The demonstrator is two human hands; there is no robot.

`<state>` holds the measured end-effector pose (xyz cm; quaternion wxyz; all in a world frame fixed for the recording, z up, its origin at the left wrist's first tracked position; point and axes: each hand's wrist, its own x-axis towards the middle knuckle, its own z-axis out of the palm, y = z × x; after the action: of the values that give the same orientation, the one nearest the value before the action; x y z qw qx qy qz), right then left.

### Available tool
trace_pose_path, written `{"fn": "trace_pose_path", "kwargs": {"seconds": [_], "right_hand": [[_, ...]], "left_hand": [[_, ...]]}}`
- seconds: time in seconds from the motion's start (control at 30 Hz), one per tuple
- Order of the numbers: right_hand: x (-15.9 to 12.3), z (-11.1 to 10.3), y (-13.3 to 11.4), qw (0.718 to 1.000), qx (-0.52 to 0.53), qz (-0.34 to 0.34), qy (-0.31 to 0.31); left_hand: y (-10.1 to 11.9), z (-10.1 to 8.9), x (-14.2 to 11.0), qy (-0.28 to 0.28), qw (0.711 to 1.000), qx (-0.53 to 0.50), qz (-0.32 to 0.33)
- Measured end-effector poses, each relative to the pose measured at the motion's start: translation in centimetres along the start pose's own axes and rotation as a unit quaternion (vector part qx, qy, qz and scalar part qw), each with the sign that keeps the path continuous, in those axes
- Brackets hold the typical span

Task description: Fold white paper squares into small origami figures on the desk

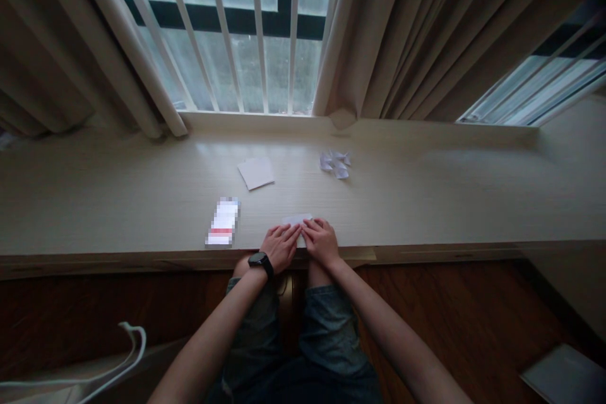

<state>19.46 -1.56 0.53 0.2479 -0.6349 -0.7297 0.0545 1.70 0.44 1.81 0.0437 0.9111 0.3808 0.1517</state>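
A white sheet of paper [297, 219], seemingly folded, lies near the front edge of the pale table. My left hand [279, 246], with a black watch at the wrist, has its fingers on the paper's left part and near side. From the right, my right hand [322, 241] holds the same paper with bent fingers, its fingertips almost meeting those of the left. Both hands cover much of the paper, so its exact shape is hidden. Beyond them rest a small stack of square white paper [256, 173] and a cluster of folded paper pieces [335, 164].
A phone [223, 222], blurred into blocks, lies on the table [426, 196] to the left of my hands. Behind stand a barred window [237, 69] and beige curtains [402, 31]. A white cable [135, 353] curves at lower left. A flat grey object [565, 374] is at lower right.
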Motion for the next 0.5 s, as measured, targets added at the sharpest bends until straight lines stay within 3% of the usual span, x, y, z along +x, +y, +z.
{"fn": "trace_pose_path", "kwargs": {"seconds": [0.3, 0.5], "right_hand": [[-0.05, 0.33, 0.32, 0.999, 0.025, 0.013, 0.019], [-0.89, 0.3, 0.61, 0.999, 0.044, -0.019, 0.021]], "left_hand": [[-0.07, -0.27, 0.07, 0.002, 1.0, 0.002, 0.004], [-0.01, -0.19, 0.08, 0.005, 1.0, 0.0, -0.001]]}}
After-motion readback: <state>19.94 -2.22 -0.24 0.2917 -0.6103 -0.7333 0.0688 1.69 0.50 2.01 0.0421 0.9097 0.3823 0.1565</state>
